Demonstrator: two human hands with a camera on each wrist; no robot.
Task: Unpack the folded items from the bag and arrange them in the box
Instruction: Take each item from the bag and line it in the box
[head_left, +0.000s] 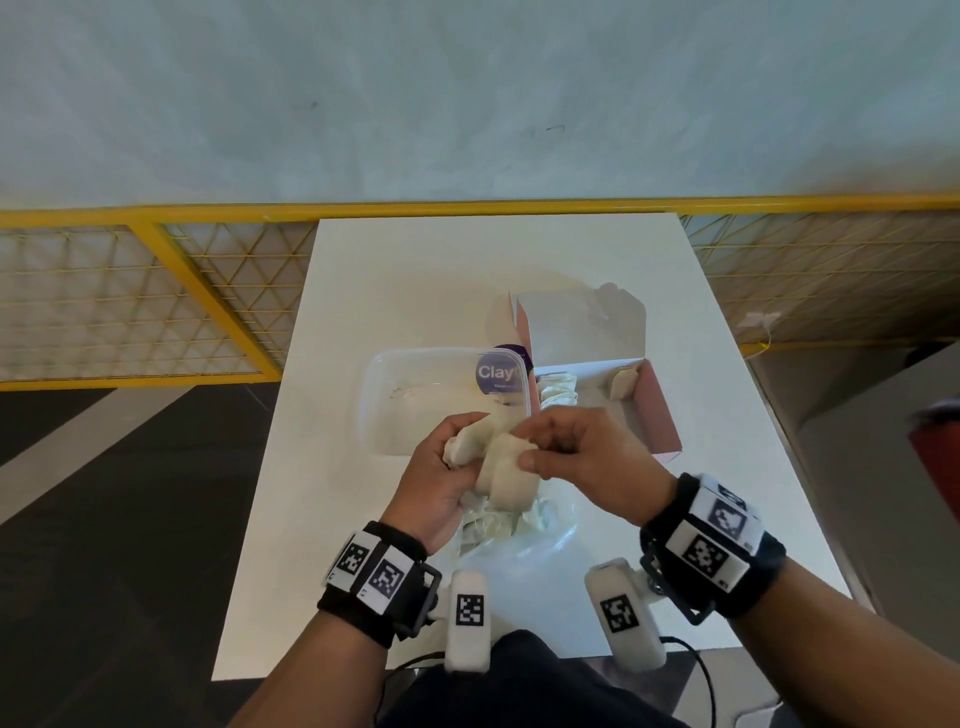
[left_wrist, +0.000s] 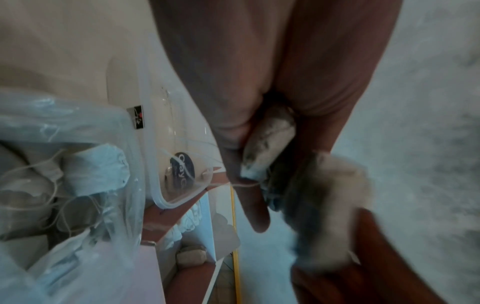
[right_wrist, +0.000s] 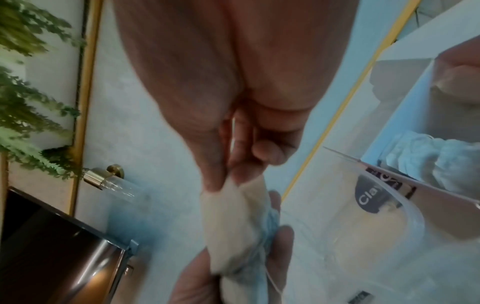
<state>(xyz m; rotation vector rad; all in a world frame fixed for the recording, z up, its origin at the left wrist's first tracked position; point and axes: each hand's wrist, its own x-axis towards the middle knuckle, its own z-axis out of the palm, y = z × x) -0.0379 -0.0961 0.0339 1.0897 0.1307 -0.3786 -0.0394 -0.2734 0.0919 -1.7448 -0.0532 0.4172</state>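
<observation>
From the head view, my left hand (head_left: 441, 478) and my right hand (head_left: 587, 462) meet over the white worktop (head_left: 395, 280), just nearer me than the clear tub (head_left: 384, 400) with the round purple label. My left hand curls round a cream folded item (head_left: 470, 441) whose long axis slants from near-left up toward far-right. My right hand pinches the upper edge of a second, rolled cream item (head_left: 506, 475) touching the first. The clear bag (head_left: 519, 525) lies beneath my hands, more folded pieces inside. The pink box (head_left: 662, 410) stands open just right of the tub, a few pale pieces already in it.

From the left wrist view, my left hand's fingers (left_wrist: 257, 205) and thumb clamp the folded item (left_wrist: 270, 139), its length running along them and pointing away from my wrist. The bag (left_wrist: 78, 144) sits at left.

From the right wrist view, my right hand's thumb and forefinger (right_wrist: 215, 174) pinch the top of the rolled item (right_wrist: 228, 222), which hangs lengthwise down into my left hand's fingers (right_wrist: 280, 246).
</observation>
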